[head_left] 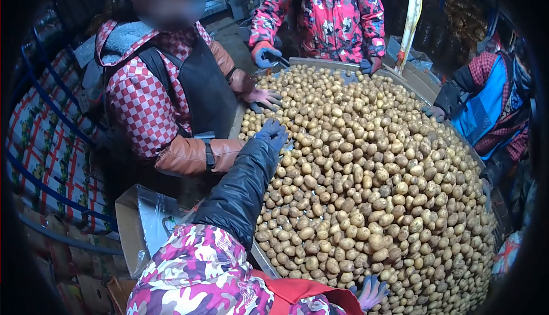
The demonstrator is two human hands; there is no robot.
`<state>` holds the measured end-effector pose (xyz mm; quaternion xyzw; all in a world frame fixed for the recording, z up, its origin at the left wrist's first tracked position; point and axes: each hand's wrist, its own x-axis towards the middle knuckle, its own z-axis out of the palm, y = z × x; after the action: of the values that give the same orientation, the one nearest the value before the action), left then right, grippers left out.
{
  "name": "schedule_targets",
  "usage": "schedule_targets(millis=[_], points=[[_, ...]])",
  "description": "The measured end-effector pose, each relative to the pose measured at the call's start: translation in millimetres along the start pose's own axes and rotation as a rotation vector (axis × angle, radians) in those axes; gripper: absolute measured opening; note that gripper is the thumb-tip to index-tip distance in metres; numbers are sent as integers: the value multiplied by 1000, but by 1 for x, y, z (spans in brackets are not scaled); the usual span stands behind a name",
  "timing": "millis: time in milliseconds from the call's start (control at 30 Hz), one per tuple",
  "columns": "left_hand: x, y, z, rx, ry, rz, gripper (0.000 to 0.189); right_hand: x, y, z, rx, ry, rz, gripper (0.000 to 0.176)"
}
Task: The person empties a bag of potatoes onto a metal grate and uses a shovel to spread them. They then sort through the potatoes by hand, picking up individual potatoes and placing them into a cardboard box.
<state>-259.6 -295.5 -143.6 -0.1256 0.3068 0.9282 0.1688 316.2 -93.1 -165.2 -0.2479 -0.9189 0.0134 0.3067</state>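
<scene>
A large heap of small, round, yellowish-brown potatoes covers a metal-rimmed table. My left hand, in a dark blue-grey glove below a black sleeve cover, reaches to the heap's left edge. Its fingers look stretched out over the potatoes, though their tips are partly hard to see. My right hand wears a pinkish-purple glove with bluish fingers. It rests on the near side of the heap, fingers spread, with potatoes around it. No potato shows in either hand.
A person in a checked jacket stands left, one gloved hand at the heap. Another in a pink patterned jacket stands behind it; a third, in a blue vest, is right. An opened cardboard box and stacked cartons are left.
</scene>
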Motion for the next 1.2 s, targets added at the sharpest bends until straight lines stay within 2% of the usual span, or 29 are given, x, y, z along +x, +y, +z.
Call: schedule_targets(millis=[200,267,333,400,467,533,600,633,667,767,933,1033,1200], points=[[9,-9,-36,-147,-91,-2,85,-3,1,4,11,-32,-2,45],[-13,-13,-32,-77,-48,-5,80,-7,4,9,-20,-58,-3,48],[-41,-24,-28,118,6,16,75,1,-3,9,-65,34,-51,50],[-29,-44,-90,900,-280,162,65,8,-11,2,-113,117,-103,53],[-134,-55,-53,1324,-185,222,60,13,-21,-10,-28,-39,6,48],[-175,-71,-82,1685,-332,481,58,12,-20,-10,-4,-13,-16,48],[-229,-74,-83,2048,-319,679,60,12,-21,-10,-4,-48,9,49],[-246,-70,-82,2074,-340,542,60,13,-23,-12,21,-56,21,49],[-249,-70,-88,2003,-338,536,59,15,-23,-14,38,-49,10,50],[-262,-65,-101,1969,-375,627,52,16,-23,-11,55,-18,22,51],[-270,-64,-119,1860,-350,644,42,18,-24,-15,79,21,-20,48],[-277,-64,-108,1894,-284,686,42,19,-28,-16,80,22,-7,45],[-284,-58,-98,1889,-270,606,47,22,-33,-20,80,20,17,45]])
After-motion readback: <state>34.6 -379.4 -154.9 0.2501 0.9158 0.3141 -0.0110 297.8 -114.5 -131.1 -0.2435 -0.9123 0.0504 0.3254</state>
